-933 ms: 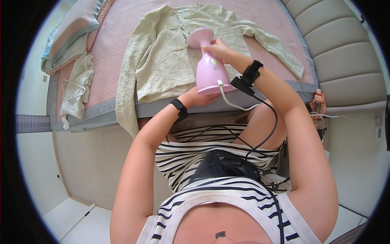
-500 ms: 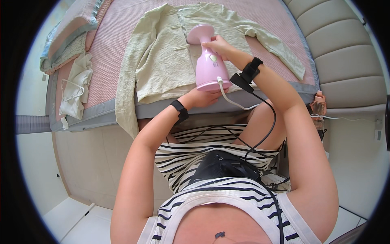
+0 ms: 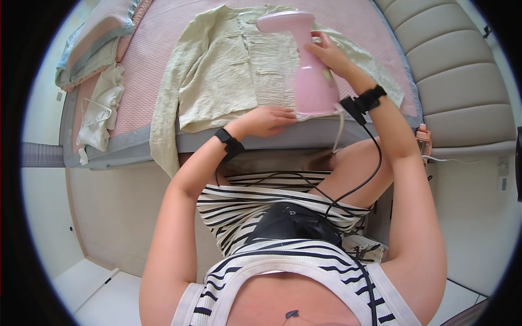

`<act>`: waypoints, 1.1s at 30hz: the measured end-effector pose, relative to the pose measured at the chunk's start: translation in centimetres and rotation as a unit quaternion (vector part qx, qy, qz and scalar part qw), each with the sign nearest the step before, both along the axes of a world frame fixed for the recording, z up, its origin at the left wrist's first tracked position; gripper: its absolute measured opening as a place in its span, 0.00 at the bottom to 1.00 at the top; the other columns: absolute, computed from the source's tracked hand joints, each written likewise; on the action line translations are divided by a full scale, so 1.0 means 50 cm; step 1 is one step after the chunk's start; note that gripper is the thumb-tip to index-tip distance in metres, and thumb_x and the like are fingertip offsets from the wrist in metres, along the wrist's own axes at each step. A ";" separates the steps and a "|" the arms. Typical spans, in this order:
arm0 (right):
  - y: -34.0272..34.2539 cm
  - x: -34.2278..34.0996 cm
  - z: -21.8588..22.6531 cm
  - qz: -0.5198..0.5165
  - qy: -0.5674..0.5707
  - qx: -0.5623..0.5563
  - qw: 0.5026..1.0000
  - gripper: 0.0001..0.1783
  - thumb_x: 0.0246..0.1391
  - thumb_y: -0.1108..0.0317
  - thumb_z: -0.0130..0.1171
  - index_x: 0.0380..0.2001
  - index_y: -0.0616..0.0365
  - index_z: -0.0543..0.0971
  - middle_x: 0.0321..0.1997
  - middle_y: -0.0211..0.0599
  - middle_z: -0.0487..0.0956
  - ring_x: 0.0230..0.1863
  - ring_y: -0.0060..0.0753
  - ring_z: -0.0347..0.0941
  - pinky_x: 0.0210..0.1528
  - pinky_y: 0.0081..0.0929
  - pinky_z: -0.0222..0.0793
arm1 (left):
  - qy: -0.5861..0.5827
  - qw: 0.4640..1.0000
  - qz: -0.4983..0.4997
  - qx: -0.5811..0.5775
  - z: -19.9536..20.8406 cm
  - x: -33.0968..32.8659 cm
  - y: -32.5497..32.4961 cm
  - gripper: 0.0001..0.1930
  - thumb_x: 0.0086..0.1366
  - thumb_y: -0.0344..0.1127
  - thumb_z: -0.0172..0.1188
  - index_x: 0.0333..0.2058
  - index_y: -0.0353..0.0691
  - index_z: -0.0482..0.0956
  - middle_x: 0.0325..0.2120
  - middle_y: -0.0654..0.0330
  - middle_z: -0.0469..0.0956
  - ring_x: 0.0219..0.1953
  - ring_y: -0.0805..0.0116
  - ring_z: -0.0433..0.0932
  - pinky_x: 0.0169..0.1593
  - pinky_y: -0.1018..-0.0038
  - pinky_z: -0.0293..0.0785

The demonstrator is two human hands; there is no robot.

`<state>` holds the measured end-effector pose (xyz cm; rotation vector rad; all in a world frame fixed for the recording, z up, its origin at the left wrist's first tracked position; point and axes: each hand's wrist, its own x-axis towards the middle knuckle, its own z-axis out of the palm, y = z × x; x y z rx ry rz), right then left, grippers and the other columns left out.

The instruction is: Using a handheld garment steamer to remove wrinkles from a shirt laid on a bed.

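Note:
A pink garment steamer (image 3: 312,76) is raised over the pale green shirt (image 3: 217,76), its wide head turned to the left. My right hand (image 3: 331,54) is closed round its handle. From the base of the steamer a white cord (image 3: 341,127) hangs down. At the shirt's lower hem is my left hand (image 3: 266,120), fingers stretched out flat toward the steamer's base. Whether its fingertips touch the base, I cannot tell. The shirt lies spread on the bed, front up, with its left-hand sleeve hanging over the edge.
The pink bed cover (image 3: 144,87) has a grey border. At the left lie folded bedding (image 3: 95,41), a white cloth (image 3: 106,103) and a white hanger (image 3: 89,111). A padded headboard (image 3: 462,70) stands at the right, with a pink-capped bottle (image 3: 423,138) below it.
The steamer has moved up and right in my right hand, its head swinging round to the left. My left hand has come off the base, its fingers now straightened.

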<state>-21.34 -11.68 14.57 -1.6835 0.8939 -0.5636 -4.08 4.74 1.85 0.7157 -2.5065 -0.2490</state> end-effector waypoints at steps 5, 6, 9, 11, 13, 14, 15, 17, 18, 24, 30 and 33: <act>-0.002 -0.103 0.017 0.051 0.122 -0.168 0.977 0.29 0.49 0.61 0.55 0.51 0.61 0.60 0.39 0.44 0.75 0.37 0.36 0.73 0.39 0.30 0.67 | 0.073 0.967 0.208 0.131 0.064 0.051 0.022 0.04 0.53 0.30 0.56 0.29 0.40 0.78 0.28 0.61 0.77 0.32 0.60 0.76 0.36 0.69 0.73; 0.003 -0.112 0.015 0.050 0.121 -0.168 0.977 0.29 0.49 0.61 0.55 0.51 0.61 0.60 0.39 0.44 0.75 0.37 0.36 0.73 0.39 0.30 0.67 | 0.072 0.967 0.208 0.130 0.061 0.060 0.024 0.04 0.53 0.30 0.56 0.29 0.40 0.78 0.28 0.61 0.77 0.32 0.60 0.76 0.36 0.69 0.73; 0.016 -0.125 0.011 0.044 0.187 -0.388 0.901 0.28 0.47 0.61 0.55 0.50 0.59 0.61 0.36 0.49 0.76 0.36 0.46 0.73 0.39 0.36 0.67 | -0.004 0.978 0.195 0.076 0.039 0.066 0.027 0.04 0.54 0.30 0.55 0.30 0.41 0.77 0.27 0.62 0.76 0.31 0.63 0.75 0.33 0.70 0.72; 0.020 -0.121 0.015 0.154 0.320 -0.374 0.857 0.26 0.46 0.62 0.57 0.48 0.55 0.63 0.35 0.52 0.75 0.35 0.53 0.73 0.37 0.39 0.67 | -0.020 0.990 0.139 0.023 0.020 0.050 0.037 0.07 0.53 0.30 0.56 0.33 0.42 0.76 0.32 0.62 0.75 0.35 0.64 0.75 0.37 0.71 0.72; 0.011 -0.123 -0.007 0.195 0.314 -0.391 0.843 0.25 0.45 0.61 0.59 0.46 0.55 0.64 0.33 0.52 0.75 0.35 0.54 0.72 0.37 0.40 0.66 | -0.038 0.994 0.101 0.018 0.017 0.019 0.045 0.10 0.52 0.30 0.56 0.35 0.41 0.75 0.35 0.61 0.74 0.39 0.63 0.73 0.40 0.71 0.71; 0.003 -0.121 -0.016 0.239 0.309 -0.410 0.824 0.25 0.45 0.61 0.60 0.45 0.55 0.64 0.31 0.52 0.76 0.35 0.55 0.72 0.37 0.41 0.66 | -0.051 0.996 0.067 0.012 0.015 0.003 0.045 0.12 0.50 0.29 0.56 0.37 0.41 0.74 0.39 0.61 0.73 0.43 0.63 0.72 0.44 0.71 0.71; -0.003 -0.113 -0.020 0.237 0.306 -0.408 0.827 0.25 0.45 0.61 0.60 0.45 0.55 0.64 0.31 0.52 0.76 0.35 0.55 0.72 0.37 0.41 0.66 | -0.089 0.995 0.039 0.000 0.017 -0.010 0.046 0.15 0.48 0.29 0.55 0.38 0.39 0.73 0.45 0.58 0.70 0.51 0.62 0.68 0.51 0.70 0.68; -0.015 -0.097 -0.029 0.245 0.331 -0.357 0.838 0.26 0.45 0.59 0.61 0.46 0.54 0.65 0.35 0.50 0.76 0.36 0.54 0.72 0.36 0.43 0.65 | -0.093 0.995 0.022 0.001 0.021 -0.035 0.052 0.15 0.48 0.28 0.55 0.38 0.39 0.73 0.47 0.58 0.69 0.54 0.61 0.65 0.52 0.69 0.66; -0.012 -0.083 -0.029 0.246 0.328 -0.356 0.840 0.26 0.45 0.59 0.61 0.46 0.54 0.65 0.35 0.50 0.76 0.36 0.54 0.72 0.36 0.43 0.65 | -0.091 0.996 0.010 0.000 0.025 -0.043 0.057 0.15 0.48 0.28 0.55 0.38 0.39 0.73 0.49 0.57 0.68 0.56 0.61 0.63 0.54 0.69 0.65; 0.010 -0.002 -0.010 0.297 0.297 -0.319 0.850 0.26 0.44 0.58 0.62 0.46 0.53 0.65 0.34 0.47 0.76 0.36 0.50 0.72 0.36 0.40 0.64 | -0.121 0.992 0.013 0.016 0.013 -0.066 0.053 0.28 0.51 0.28 0.53 0.53 0.41 0.63 0.60 0.56 0.54 0.61 0.59 0.55 0.61 0.65 0.56; 0.007 0.029 -0.024 0.308 0.306 -0.332 0.837 0.26 0.44 0.58 0.62 0.46 0.52 0.66 0.33 0.47 0.76 0.35 0.50 0.71 0.36 0.40 0.63 | -0.099 0.995 0.026 0.006 0.006 -0.117 0.030 0.31 0.52 0.28 0.52 0.57 0.42 0.58 0.62 0.55 0.50 0.63 0.58 0.50 0.63 0.65 0.52; 0.008 0.032 -0.027 0.316 0.292 -0.307 0.849 0.27 0.44 0.57 0.62 0.47 0.52 0.66 0.33 0.47 0.76 0.35 0.49 0.71 0.36 0.40 0.63 | -0.094 0.995 0.040 -0.013 -0.004 -0.149 0.010 0.31 0.53 0.29 0.53 0.57 0.41 0.57 0.62 0.54 0.50 0.63 0.57 0.50 0.63 0.65 0.51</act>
